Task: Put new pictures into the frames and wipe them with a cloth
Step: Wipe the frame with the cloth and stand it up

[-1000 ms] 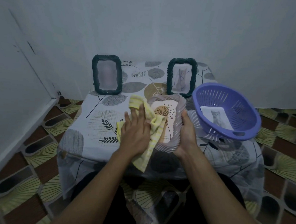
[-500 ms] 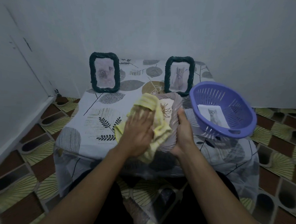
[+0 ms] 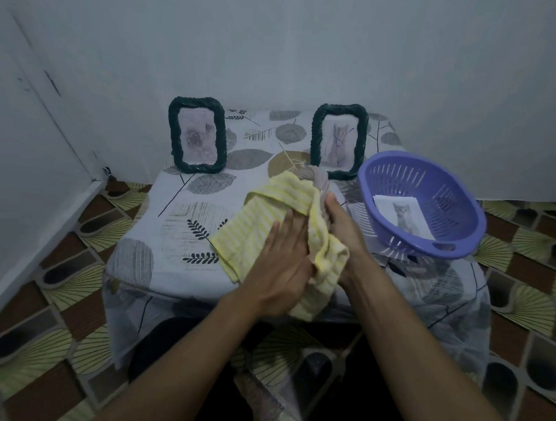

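At the table's near edge, six o'clock, the left hand [image 3: 284, 252] presses flat, fingers straight, on a yellow striped cloth [image 3: 270, 210] covering the pale wavy-rimmed picture frame [image 3: 321, 185]. The right hand [image 3: 340, 229] clasps that frame's right edge. A hard rub could twist it loose, or bump the purple slotted plastic basket [image 3: 451, 200] at three o'clock.

You have three frames on the surface: one back-left dark frame [image 3: 197, 135], one back-right dark frame [image 3: 338, 139] and one pale frame [image 3: 320, 180]. Add one yellow cloth [image 3: 270, 216], one purple basket [image 3: 448, 193] and one loose cat picture [image 3: 405, 217].
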Demonstrator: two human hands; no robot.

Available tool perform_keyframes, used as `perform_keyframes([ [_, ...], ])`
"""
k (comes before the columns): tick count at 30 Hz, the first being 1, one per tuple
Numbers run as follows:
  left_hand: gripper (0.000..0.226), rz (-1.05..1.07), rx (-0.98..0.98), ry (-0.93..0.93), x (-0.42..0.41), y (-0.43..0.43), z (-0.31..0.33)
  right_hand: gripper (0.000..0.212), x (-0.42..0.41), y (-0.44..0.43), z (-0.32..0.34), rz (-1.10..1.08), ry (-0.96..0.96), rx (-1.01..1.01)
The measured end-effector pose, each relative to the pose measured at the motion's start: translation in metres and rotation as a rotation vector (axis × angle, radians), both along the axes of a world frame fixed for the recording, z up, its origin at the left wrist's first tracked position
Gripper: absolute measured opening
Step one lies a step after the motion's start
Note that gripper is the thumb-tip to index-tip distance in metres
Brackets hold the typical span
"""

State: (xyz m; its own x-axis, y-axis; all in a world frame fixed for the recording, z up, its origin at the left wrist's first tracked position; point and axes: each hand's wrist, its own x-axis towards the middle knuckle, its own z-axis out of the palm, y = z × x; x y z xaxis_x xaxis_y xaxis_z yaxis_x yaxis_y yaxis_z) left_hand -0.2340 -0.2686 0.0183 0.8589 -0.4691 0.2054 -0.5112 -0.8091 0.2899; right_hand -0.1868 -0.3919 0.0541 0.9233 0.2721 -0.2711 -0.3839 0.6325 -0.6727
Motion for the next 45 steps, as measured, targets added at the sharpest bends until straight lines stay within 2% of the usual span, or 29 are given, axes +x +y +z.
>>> perform_keyframes([
  [2,0.066,-0.031,0.063,-0.002,0.002,0.013,-0.004,0.049,0.002,-0.006,0.000,-0.043,0.001,-0.054],
  [5,0.065,0.179,0.159,-0.039,0.017,0.032,-0.001,0.055,-0.012,0.001,-0.003,0.061,0.050,-0.036],
  [8,0.070,0.483,-0.021,-0.013,0.038,0.044,0.011,0.053,-0.026,0.010,-0.007,0.146,0.022,-0.111],
  [11,0.068,0.622,-0.171,-0.027,0.044,0.037,0.023,0.048,-0.030,0.015,-0.010,0.117,-0.025,-0.168],
  [13,0.072,0.568,-0.231,-0.049,0.035,0.023,0.024,0.042,-0.026,0.018,-0.009,0.097,-0.065,-0.209],
  [16,0.079,0.270,-0.192,-0.033,0.013,0.001,0.009,0.032,-0.021,0.014,-0.001,0.075,-0.069,-0.255],
  [20,0.075,-0.033,0.011,-0.040,-0.003,0.008,-0.011,0.048,-0.012,-0.001,0.004,-0.007,-0.025,-0.118],
  [22,0.076,-0.004,0.116,-0.054,-0.001,0.019,-0.009,0.051,-0.012,-0.008,0.006,-0.007,-0.015,-0.077],
  [24,0.079,0.171,0.131,-0.035,0.009,0.026,-0.001,0.052,-0.014,-0.009,0.005,0.023,-0.031,-0.057],
  [27,0.074,0.487,-0.037,-0.010,0.031,0.031,0.016,0.053,-0.021,-0.001,-0.003,0.057,-0.037,-0.082],
  [30,0.070,0.621,-0.134,-0.006,0.044,0.028,0.032,0.051,-0.023,0.008,-0.015,0.070,-0.032,-0.107],
  [32,0.074,0.550,-0.164,-0.030,0.039,0.019,0.035,0.051,-0.019,0.012,-0.013,0.054,-0.065,-0.128],
  [35,0.080,0.225,-0.186,-0.045,0.017,0.000,0.025,0.058,-0.009,0.007,-0.005,0.040,-0.060,-0.168],
  [38,0.073,-0.060,-0.102,-0.117,-0.002,0.000,0.007,0.057,-0.004,-0.005,0.001,0.029,-0.020,-0.118],
  [40,0.067,-0.151,-0.053,-0.172,-0.003,0.012,-0.005,0.056,-0.001,-0.012,-0.002,-0.008,-0.010,-0.069],
  [42,0.065,-0.117,0.043,-0.201,0.002,0.024,-0.010,0.056,-0.004,-0.012,-0.004,-0.015,-0.003,-0.064],
  [45,0.072,0.159,0.106,-0.136,0.021,0.035,0.001,0.053,-0.012,-0.007,-0.004,0.049,-0.017,-0.075],
])
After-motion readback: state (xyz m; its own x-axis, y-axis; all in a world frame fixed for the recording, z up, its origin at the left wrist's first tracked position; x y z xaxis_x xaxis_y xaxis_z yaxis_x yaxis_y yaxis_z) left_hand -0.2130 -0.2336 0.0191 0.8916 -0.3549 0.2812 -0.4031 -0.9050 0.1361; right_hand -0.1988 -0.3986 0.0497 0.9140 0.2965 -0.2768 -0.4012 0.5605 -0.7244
